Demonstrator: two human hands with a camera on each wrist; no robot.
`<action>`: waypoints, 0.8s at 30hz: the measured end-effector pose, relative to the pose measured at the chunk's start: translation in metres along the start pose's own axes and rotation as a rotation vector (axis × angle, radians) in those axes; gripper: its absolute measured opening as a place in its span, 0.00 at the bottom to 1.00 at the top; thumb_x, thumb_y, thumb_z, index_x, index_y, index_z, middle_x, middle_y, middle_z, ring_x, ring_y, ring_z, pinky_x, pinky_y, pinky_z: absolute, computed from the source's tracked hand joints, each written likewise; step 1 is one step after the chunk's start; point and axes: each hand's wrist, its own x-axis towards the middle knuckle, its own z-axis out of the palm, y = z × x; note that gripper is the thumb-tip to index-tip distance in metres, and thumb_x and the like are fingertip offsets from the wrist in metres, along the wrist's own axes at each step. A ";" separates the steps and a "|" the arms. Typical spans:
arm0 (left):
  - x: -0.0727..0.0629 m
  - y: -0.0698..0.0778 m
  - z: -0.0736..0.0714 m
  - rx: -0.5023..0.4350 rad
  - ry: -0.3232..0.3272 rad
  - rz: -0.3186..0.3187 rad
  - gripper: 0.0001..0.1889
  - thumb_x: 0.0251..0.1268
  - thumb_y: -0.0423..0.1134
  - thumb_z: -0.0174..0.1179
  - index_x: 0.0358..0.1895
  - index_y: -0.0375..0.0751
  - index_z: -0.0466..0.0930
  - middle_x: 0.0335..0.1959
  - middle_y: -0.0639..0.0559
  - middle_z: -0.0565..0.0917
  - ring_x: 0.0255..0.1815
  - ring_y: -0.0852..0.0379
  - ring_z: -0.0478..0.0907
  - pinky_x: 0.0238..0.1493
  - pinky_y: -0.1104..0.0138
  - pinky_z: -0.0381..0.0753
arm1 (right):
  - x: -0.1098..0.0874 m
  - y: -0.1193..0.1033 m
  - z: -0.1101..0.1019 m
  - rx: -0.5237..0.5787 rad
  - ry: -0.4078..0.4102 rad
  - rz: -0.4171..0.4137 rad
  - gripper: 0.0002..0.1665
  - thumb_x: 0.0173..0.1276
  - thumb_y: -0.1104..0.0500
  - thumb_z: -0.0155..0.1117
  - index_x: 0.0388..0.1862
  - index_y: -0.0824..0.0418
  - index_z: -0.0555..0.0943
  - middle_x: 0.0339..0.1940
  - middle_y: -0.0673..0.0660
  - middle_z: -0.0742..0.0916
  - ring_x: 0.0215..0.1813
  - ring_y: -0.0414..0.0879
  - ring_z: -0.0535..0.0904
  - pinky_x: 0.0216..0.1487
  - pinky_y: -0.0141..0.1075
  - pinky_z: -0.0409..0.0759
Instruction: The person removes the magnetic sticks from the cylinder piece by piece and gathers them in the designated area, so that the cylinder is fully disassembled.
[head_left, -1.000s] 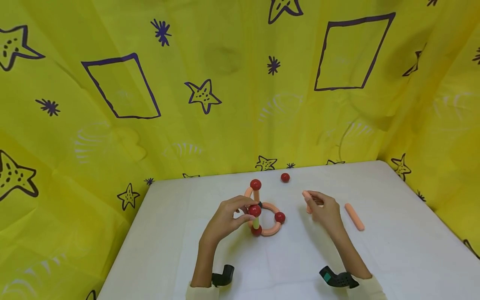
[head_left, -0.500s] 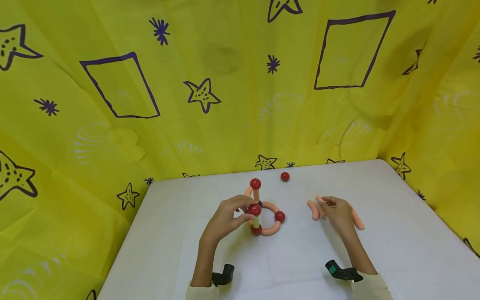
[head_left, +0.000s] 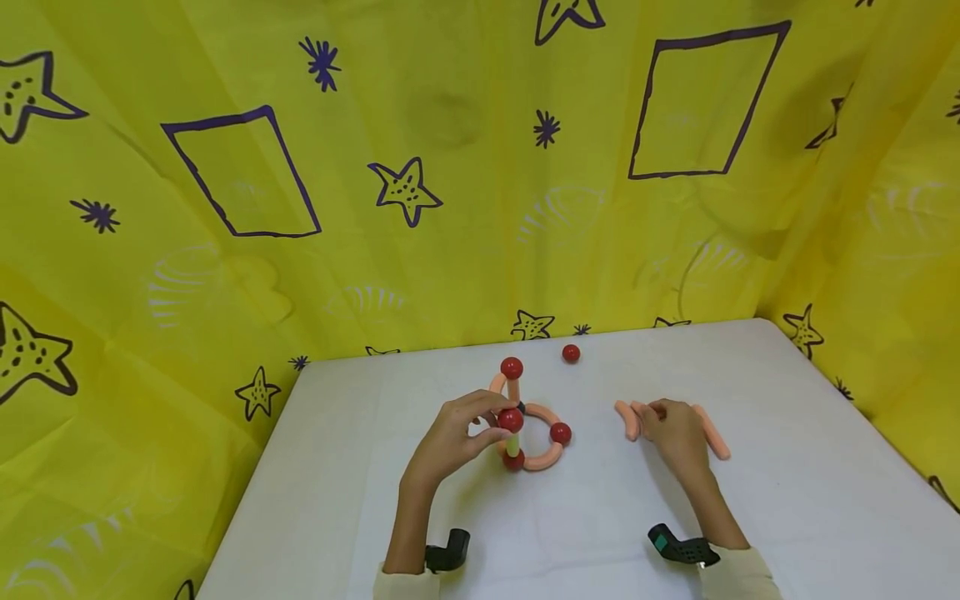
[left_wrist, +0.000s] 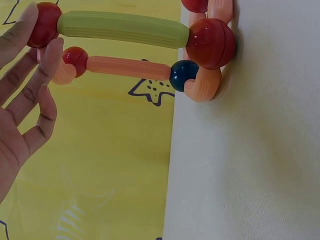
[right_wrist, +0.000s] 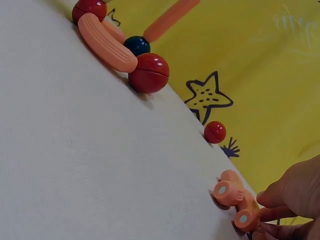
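Observation:
My left hand pinches a red ball on top of an upright green magnetic stick. That stick stands on another red ball of a ring made from curved orange sticks and balls. Behind it, an upright orange stick rises from a dark blue ball and carries a red ball. On the right, my right hand has its thumb and fingers at a curved orange magnetic stick, appearing to pinch it; its far end is hidden. Another curved orange stick lies alongside.
A straight orange stick lies just right of my right hand. One loose red ball sits near the back edge of the white table. A yellow patterned cloth hangs behind the table.
My right hand moved right and lowered a curved orange stick beside the other one, which it had released on the table. My left hand stayed on the red ball.

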 end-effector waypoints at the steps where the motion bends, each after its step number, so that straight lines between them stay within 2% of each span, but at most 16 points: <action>1: 0.000 0.000 0.000 -0.001 -0.002 -0.004 0.20 0.58 0.39 0.69 0.56 0.45 0.82 0.48 0.56 0.85 0.42 0.60 0.80 0.45 0.67 0.81 | 0.000 0.000 -0.001 0.000 -0.002 0.001 0.19 0.73 0.58 0.56 0.46 0.76 0.82 0.32 0.65 0.86 0.33 0.51 0.78 0.28 0.34 0.72; 4: 0.000 0.000 0.000 -0.004 -0.007 -0.015 0.21 0.57 0.38 0.69 0.56 0.45 0.82 0.48 0.56 0.85 0.44 0.60 0.79 0.45 0.64 0.82 | -0.001 0.001 -0.003 -0.013 -0.009 -0.003 0.17 0.72 0.60 0.56 0.44 0.76 0.82 0.28 0.61 0.84 0.29 0.48 0.75 0.25 0.33 0.69; 11: 0.001 -0.001 0.000 0.004 0.000 0.000 0.20 0.58 0.39 0.69 0.55 0.44 0.82 0.48 0.56 0.85 0.43 0.61 0.79 0.44 0.60 0.82 | 0.000 -0.001 -0.004 -0.006 -0.015 -0.002 0.17 0.71 0.60 0.57 0.45 0.76 0.81 0.33 0.65 0.85 0.32 0.51 0.76 0.27 0.34 0.70; 17: 0.000 -0.001 0.000 0.007 -0.002 -0.003 0.19 0.59 0.40 0.68 0.55 0.47 0.82 0.47 0.57 0.85 0.40 0.62 0.79 0.44 0.64 0.81 | 0.001 -0.001 0.000 -0.003 0.012 -0.009 0.16 0.71 0.61 0.58 0.45 0.75 0.82 0.35 0.67 0.87 0.34 0.51 0.79 0.29 0.34 0.73; 24: 0.000 0.000 0.000 0.014 -0.006 -0.014 0.19 0.59 0.41 0.68 0.55 0.46 0.82 0.47 0.58 0.85 0.40 0.62 0.79 0.44 0.62 0.82 | 0.001 -0.002 0.001 -0.010 0.049 -0.020 0.15 0.72 0.61 0.56 0.44 0.73 0.82 0.35 0.67 0.86 0.32 0.50 0.79 0.27 0.33 0.73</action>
